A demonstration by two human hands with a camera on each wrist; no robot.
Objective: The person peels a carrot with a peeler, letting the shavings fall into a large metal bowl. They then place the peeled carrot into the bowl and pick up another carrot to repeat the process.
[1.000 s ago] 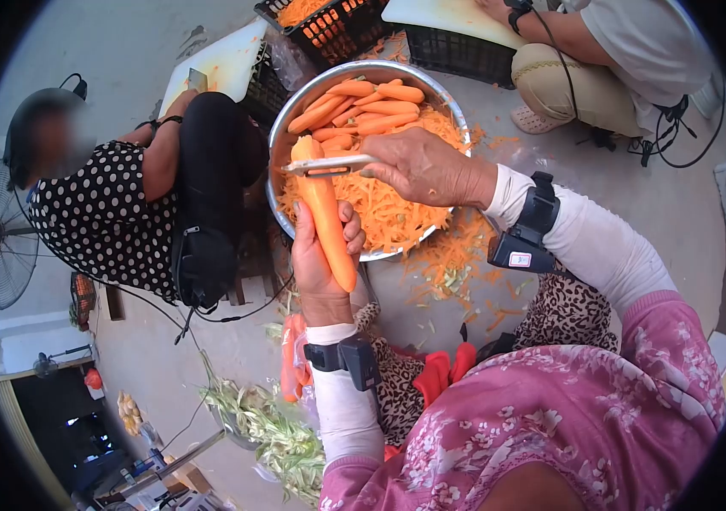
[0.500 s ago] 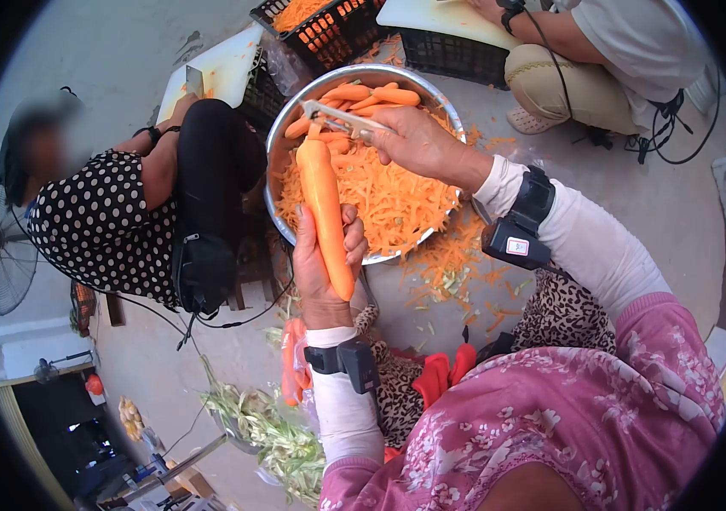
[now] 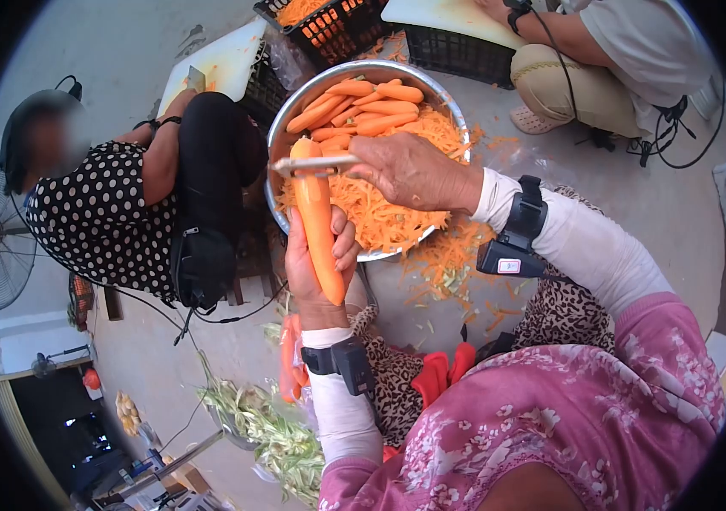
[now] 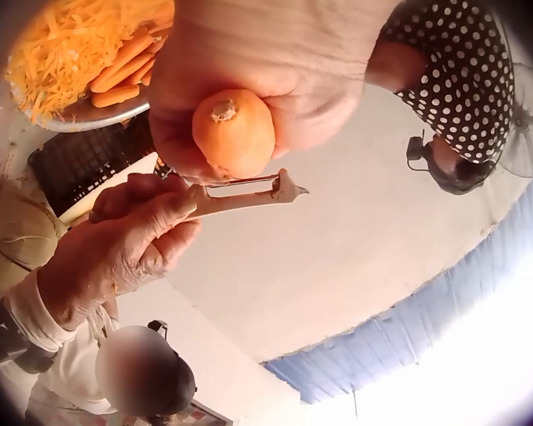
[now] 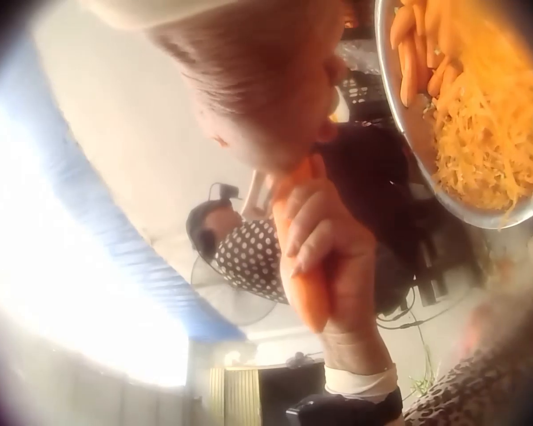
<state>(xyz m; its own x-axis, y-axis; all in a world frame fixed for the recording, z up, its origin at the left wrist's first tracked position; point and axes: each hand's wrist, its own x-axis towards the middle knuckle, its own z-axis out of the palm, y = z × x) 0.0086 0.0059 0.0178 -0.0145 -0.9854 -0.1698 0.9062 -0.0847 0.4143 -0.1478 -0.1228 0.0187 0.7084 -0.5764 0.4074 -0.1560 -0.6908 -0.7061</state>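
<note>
Upright over the basin's near side, a peeled-looking orange carrot (image 3: 317,226) is gripped by my left hand (image 3: 302,281), fingers wrapped round its lower half. My right hand (image 3: 418,173) holds a peeler (image 3: 339,161) by its handle. The peeler lies across the carrot close to its upper end. In the left wrist view the carrot's stem end (image 4: 224,110) faces the camera, and the peeler's slotted head (image 4: 249,200) sits right beside it. In the right wrist view my right hand (image 5: 258,89) hides the peeler.
A metal basin (image 3: 272,140) holds whole carrots (image 3: 387,108) and a heap of orange shavings (image 3: 393,204). More shavings (image 3: 457,255) litter the floor. Black crates (image 3: 342,34) and cutting boards (image 3: 227,68) stand beyond. People crouch left and right; pale green husks (image 3: 269,434) lie at lower left.
Half a second ago the peeler was past the carrot's upper tip with a strip hanging from it. Now it is back across the carrot, just below that tip. The left hand keeps its grip.
</note>
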